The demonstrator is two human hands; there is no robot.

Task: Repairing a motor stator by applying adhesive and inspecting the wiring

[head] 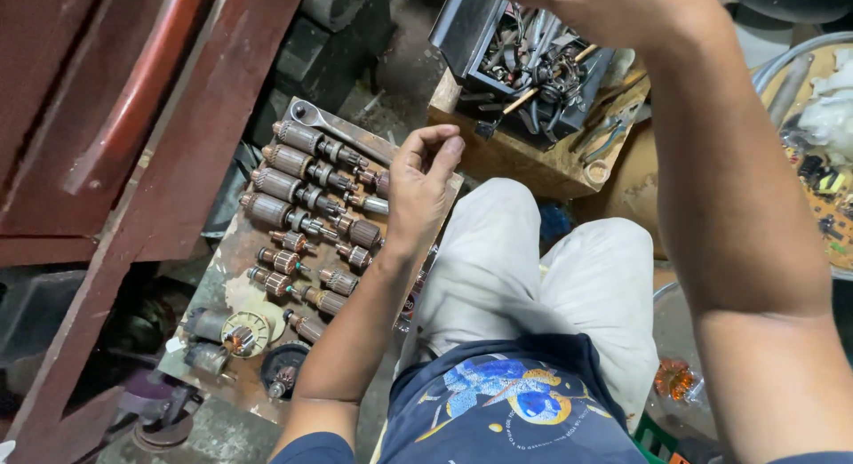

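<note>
single head-worn view, steep look down over own lap, close range, left hand mid-frame, right hand cut by top edge, board of motor armatures lower left

L hand fingers pinched above armature rows; R hand over toolbox.

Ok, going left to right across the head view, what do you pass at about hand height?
Red metal frame → rows of motor armatures on a rusty board → left hand, fingertips pinched → wooden block carrying a dark tray of tools → right forearm → circuit board.
</note>
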